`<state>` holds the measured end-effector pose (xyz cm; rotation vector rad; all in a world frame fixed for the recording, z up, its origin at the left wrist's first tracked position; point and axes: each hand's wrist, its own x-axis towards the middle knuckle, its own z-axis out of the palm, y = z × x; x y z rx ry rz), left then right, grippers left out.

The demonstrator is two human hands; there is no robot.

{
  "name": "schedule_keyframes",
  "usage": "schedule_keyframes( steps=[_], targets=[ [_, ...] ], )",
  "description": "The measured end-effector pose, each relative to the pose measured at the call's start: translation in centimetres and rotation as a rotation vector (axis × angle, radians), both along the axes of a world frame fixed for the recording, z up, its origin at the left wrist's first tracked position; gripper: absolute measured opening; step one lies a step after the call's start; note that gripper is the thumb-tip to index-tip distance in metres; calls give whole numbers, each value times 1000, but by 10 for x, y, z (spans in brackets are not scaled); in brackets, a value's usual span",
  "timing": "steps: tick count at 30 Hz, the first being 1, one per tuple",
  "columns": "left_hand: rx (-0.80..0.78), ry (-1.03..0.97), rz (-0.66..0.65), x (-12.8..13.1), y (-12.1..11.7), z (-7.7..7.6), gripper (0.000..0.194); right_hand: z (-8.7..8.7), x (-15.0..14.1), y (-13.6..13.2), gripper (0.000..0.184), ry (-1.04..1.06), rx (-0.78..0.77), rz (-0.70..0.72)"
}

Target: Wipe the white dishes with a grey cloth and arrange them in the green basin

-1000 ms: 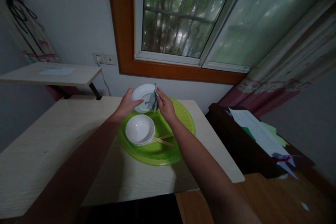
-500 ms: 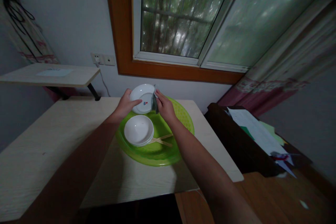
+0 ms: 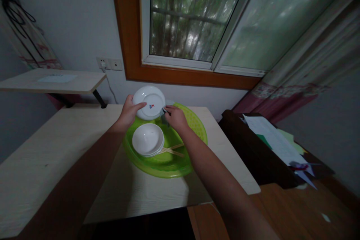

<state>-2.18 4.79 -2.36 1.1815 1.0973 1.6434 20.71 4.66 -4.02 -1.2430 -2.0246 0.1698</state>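
Near frame centre, the round plate (image 3: 152,96) is slanting between 2 hands: the left hand (image 3: 127,113) is clamping its left rim, the right hand (image 3: 177,117) is pinching a grey cloth (image 3: 165,120) beside its right.

We see glossy, smooth white ceramic on the plate (image 3: 150,112) and bowls (image 3: 146,138), shiny green plastic on the basin (image 3: 168,171), matt wood-look chopsticks (image 3: 176,152), and a pale, matt wood-grain table (image 3: 152,198).

White round plate (image 3: 146,112) at left fingers (image 3: 140,105): small red-and-blue picture.
Round plastic tray (image 3: 168,174) below right fingers (image 3: 170,110): yellowish green.
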Motion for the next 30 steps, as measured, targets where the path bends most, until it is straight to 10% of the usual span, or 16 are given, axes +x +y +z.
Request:
schedule_keyframes(
  steps=[11,23,30],
  targets=[
    [-39,-33,-117,3,-1,2,54,7,-21,-13,34,50,125,373],
    [-23,-211,-85,-2,3,1,45,8,-9,-3,38,13,96,80],
    [-36,-233,-78,-1,2,4,46,8,-20,-14,38,-120,128,327]
  ],
)
